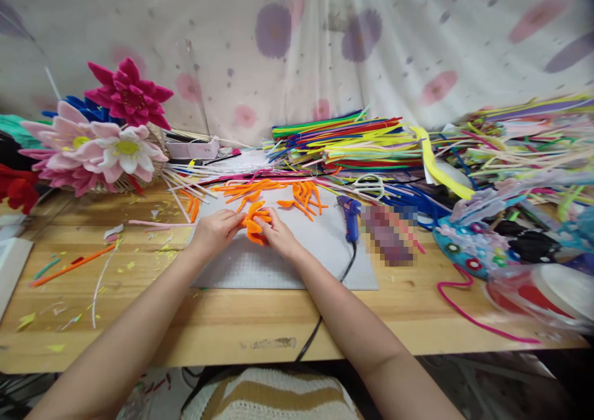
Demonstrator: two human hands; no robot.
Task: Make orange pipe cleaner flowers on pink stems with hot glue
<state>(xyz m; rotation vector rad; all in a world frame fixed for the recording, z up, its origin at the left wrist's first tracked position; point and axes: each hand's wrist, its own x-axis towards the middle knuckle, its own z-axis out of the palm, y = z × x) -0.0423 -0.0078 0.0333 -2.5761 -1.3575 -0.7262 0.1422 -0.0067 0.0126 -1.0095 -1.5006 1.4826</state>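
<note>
Head view: an orange fuzzy-stem flower is held up near the centre of the frame, over the upper part of a grey cutting mat. Its petals splay in several directions; the longest spread runs roughly top to bottom in the frame, one petal tipping upward, others curling toward the bottom edge. Which way its centre faces is hard to tell at this size.

The left hand has its grip pinched on the flower's left side, fingertips meeting at the petals. The right hand grasps the right side, thumb laid against it. The flower thus sits between the two grips, most of its petals sticking out above and below the fingers.

Loose orange petals lie just above the hands, across the top of the mat. To the right, a blue glue gun rests at the mat's edge, its black cord trailing down under the right forearm and over the front edge of the wooden counter. Beside it, a pixelated patch hides its contents, so any lettering there is unreadable.
</note>
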